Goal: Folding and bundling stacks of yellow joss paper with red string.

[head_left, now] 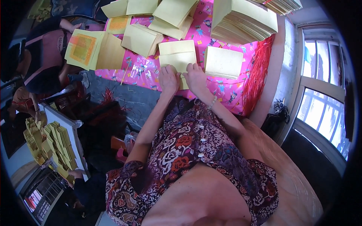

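Note:
A pale yellow paper sheet [177, 56] lies in front of me on a pink patterned tablecloth [145, 75], with a crease or overlapping edge across its upper part. At the sheet's near edge, my left hand [169, 78] has its fingers bent and closed on the paper. Close beside it, my right hand [196, 78] pinches the same near edge, where a narrow strip of paper shows between the two hands. The fingertips are partly hidden. Just right of my right hand rests a neat stack of yellow paper [224, 62].
Tall paper piles [245, 22] stand at the far right, near red fringe [260, 75]. More stacks [141, 39] lie at the far left, beside a sheet with an orange square [83, 47]. People sit at the left, one near a white table [71, 132] holding folded yellow papers.

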Available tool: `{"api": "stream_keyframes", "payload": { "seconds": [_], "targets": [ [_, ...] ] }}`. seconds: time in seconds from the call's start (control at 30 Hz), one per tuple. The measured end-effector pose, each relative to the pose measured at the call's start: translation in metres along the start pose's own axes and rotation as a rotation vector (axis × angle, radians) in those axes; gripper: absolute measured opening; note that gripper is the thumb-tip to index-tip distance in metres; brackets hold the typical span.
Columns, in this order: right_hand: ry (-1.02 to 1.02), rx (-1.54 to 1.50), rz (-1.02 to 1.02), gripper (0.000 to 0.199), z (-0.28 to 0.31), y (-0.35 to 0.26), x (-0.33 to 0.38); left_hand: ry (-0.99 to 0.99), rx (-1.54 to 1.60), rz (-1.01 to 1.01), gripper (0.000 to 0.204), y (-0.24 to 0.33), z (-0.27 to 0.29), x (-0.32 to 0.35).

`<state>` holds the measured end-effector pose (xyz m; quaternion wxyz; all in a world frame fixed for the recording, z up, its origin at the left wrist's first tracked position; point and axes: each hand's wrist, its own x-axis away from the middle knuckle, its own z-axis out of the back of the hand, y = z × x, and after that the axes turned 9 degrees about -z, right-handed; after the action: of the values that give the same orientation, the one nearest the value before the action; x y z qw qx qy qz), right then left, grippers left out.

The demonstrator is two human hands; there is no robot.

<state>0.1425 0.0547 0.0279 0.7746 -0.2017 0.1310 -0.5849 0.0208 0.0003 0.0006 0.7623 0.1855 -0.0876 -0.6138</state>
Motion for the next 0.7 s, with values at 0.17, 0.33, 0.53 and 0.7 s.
{"api": "stream_keyframes", "payload": {
  "seconds": [0.17,0.33,0.53,0.7],
  "targets": [
    [-0.143,-0.037,-0.038,0.024,-0.031,0.02,0.001,0.04,-0.005,-0.015,0.046,0.003,-0.005,0.003],
    [-0.137,-0.069,-0.025,0.03,-0.033,0.023,-0.001,0.041,0.033,-0.064,0.052,-0.005,-0.007,0.005],
    [-0.171,-0.184,-0.051,0.023,-0.027,0.038,0.006,0.061,0.076,-0.097,0.058,-0.007,-0.011,0.014],
    [-0.158,-0.184,-0.048,0.02,-0.031,0.045,0.01,0.059,0.07,-0.087,0.059,-0.007,-0.019,0.018]
  ]
}}
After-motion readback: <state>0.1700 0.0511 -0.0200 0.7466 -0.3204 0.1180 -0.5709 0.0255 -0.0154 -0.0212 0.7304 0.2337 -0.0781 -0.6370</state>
